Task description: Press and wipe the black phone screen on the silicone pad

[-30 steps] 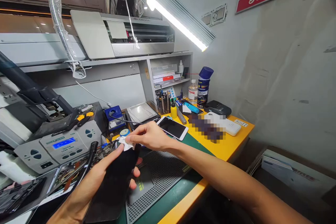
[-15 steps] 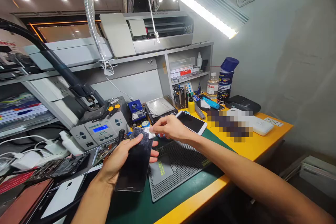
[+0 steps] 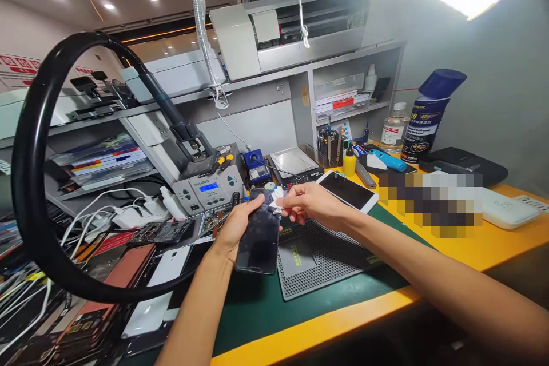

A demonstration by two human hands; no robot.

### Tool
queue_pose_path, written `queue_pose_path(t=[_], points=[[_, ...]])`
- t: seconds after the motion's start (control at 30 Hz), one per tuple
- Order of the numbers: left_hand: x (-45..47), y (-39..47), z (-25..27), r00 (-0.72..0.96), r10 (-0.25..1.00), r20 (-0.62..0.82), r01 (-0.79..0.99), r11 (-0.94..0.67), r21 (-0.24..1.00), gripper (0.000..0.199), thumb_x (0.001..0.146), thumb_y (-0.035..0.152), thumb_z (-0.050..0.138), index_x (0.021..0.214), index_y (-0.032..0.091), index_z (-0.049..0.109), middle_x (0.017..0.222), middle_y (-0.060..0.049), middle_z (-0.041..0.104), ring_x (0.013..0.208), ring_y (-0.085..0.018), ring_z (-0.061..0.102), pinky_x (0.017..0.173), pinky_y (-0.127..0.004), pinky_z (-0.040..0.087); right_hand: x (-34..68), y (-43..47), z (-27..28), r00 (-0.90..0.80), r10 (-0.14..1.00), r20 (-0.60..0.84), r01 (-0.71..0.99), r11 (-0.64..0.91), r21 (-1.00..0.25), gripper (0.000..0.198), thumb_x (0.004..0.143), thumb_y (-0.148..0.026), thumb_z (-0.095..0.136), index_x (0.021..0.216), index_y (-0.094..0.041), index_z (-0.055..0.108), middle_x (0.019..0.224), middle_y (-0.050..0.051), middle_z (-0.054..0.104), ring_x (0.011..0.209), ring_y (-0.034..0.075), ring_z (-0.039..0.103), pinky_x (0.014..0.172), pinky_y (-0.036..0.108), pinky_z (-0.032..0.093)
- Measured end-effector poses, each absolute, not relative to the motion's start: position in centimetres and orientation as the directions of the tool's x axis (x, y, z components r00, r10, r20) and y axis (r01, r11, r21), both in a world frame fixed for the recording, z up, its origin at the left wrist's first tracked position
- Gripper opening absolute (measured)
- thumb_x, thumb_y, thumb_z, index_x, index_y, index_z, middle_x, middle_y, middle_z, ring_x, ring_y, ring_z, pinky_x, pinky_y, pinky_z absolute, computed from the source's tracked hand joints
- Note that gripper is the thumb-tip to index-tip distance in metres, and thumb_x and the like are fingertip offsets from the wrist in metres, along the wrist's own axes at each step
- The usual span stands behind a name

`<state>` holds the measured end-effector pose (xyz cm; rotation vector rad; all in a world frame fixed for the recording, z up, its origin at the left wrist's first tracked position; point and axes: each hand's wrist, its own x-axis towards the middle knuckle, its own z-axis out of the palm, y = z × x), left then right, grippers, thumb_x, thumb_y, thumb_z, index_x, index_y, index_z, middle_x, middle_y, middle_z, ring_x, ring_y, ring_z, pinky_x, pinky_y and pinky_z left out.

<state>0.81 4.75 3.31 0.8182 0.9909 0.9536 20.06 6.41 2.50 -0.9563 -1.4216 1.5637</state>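
My left hand [image 3: 240, 220] grips a black smartphone [image 3: 259, 243] by its side, thumb across the upper face, the phone tilted above the mat. Smudges show on the upper part of its dark glass. My right hand [image 3: 306, 203] pinches a crumpled white wipe [image 3: 277, 201] against the phone's top right corner. Below and to the right of the phone lies a grey perforated pad [image 3: 338, 260]. A white-framed phone or tablet [image 3: 349, 190] rests on the bench just beyond my right hand.
A soldering or hot-air station [image 3: 210, 189] stands behind my left hand. A black flexible tube [image 3: 26, 183] loops across the left side, over several phones and parts. At the back right stand a yellow bottle [image 3: 349, 163], a clear bottle [image 3: 393, 128] and a spray can [image 3: 424, 126].
The view has swung to the left, so the bench items sit further right and the whole black tube shows. Both hands keep hold of phone and wipe; the wipe has shifted slightly at the upper corner.
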Motion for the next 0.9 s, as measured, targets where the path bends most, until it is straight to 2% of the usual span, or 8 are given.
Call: queue_pose_path(t=[0.27,0.57,0.73,0.9], points=[[0.8,5.0,3.2,0.233,0.923,-0.307,-0.437,0.382,0.815,0.028,0.094,0.029,0.060,0.110,0.010,0.074,0.083,-0.012,0.079,0.080,-0.028,0.078,0.076,-0.038,0.064,19.2,5.5,1.7,-0.500,0.865,-0.036,-0.005,-0.045,-0.999,0.032,0.073,-0.038,0.083,0.068,-0.015,0.060,0.070,0.004,0.070,0.057,0.011,0.061,0.046,0.020,0.042],[0.2,5.7,3.4,0.131,0.941,-0.311,-0.538,0.331,0.775,0.032,0.095,0.034,0.057,0.111,0.010,0.072,0.083,-0.012,0.078,0.076,-0.027,0.077,0.074,-0.037,0.063,18.4,4.5,1.1,-0.563,0.824,-0.056,0.026,-0.050,-0.998,0.033,0.074,-0.041,0.082,0.068,-0.017,0.060,0.068,0.003,0.069,0.058,0.012,0.063,0.048,0.023,0.045],[-0.1,5.9,3.5,0.086,0.933,-0.348,-0.572,0.332,0.750,0.042,0.097,0.044,0.052,0.110,0.008,0.070,0.083,-0.014,0.077,0.076,-0.027,0.077,0.073,-0.039,0.062,18.0,4.8,0.5,-0.481,0.877,0.013,0.055,0.044,-0.998,0.035,0.074,-0.043,0.082,0.070,-0.018,0.057,0.062,-0.001,0.065,0.054,0.013,0.061,0.046,0.024,0.046],[-0.1,6.2,3.3,0.081,0.925,-0.371,-0.634,0.335,0.697,0.043,0.099,0.042,0.048,0.113,0.007,0.068,0.088,-0.017,0.077,0.078,-0.028,0.076,0.075,-0.043,0.062,17.9,4.6,0.7,-0.475,0.874,0.100,0.063,0.147,-0.987,0.026,0.082,-0.040,0.074,0.077,-0.017,0.061,0.063,-0.001,0.063,0.056,0.012,0.059,0.048,0.023,0.046]])
